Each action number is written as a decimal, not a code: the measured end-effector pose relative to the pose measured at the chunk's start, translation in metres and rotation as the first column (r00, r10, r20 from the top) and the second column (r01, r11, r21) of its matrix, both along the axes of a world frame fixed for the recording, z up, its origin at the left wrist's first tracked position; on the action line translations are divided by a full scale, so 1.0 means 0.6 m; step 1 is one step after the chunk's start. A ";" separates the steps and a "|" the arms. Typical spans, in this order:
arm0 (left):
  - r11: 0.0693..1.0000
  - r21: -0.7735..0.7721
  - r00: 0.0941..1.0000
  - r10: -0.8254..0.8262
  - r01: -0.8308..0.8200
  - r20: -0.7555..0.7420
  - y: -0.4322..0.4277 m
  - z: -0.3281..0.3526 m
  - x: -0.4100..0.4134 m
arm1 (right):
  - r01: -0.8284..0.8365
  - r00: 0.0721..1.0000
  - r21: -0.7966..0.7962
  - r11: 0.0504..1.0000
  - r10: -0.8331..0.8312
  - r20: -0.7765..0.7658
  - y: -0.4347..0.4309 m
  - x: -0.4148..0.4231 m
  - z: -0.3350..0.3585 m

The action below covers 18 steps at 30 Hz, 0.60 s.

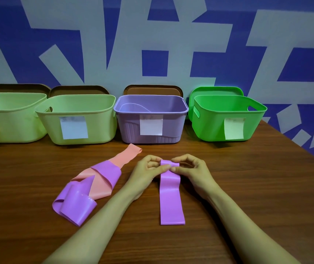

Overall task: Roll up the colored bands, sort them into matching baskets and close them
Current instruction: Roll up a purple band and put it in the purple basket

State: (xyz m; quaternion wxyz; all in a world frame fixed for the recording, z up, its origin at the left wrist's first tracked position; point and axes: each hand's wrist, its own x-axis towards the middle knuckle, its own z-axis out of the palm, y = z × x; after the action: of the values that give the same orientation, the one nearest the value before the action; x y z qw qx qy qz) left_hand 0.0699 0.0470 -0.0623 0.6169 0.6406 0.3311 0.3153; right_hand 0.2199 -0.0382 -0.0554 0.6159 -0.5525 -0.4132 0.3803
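Observation:
A purple band (171, 199) lies lengthwise on the wooden table (247, 187), its far end folded over into the start of a roll. My left hand (148, 170) and my right hand (190, 168) both pinch that folded far end with thumbs and fingers. To the left, a second purple band (78, 202) is tangled with a pink band (125, 155). Along the wall stand open baskets: two pale green ones (9, 111) (80, 105), a purple one (150, 111) and a bright green one (228, 109), each with a paper label on its front.
Brown lids (152, 90) lean against the wall behind the pale green and purple baskets; a green lid (215, 90) stands behind the bright green basket. The table's right edge runs diagonally past the green basket. A blue and grey patterned wall is behind.

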 end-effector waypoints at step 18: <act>1.000 0.016 0.999 -0.021 0.021 0.039 -0.001 -0.001 -0.002 | -0.022 1.000 -0.036 0.999 0.023 0.015 0.004 0.001 -0.002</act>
State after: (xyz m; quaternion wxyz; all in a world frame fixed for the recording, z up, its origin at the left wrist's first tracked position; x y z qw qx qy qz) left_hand 0.0688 0.0465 -0.0630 0.6215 0.6425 0.3097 0.3239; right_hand 0.2204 -0.0355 -0.0567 0.5984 -0.5618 -0.4173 0.3901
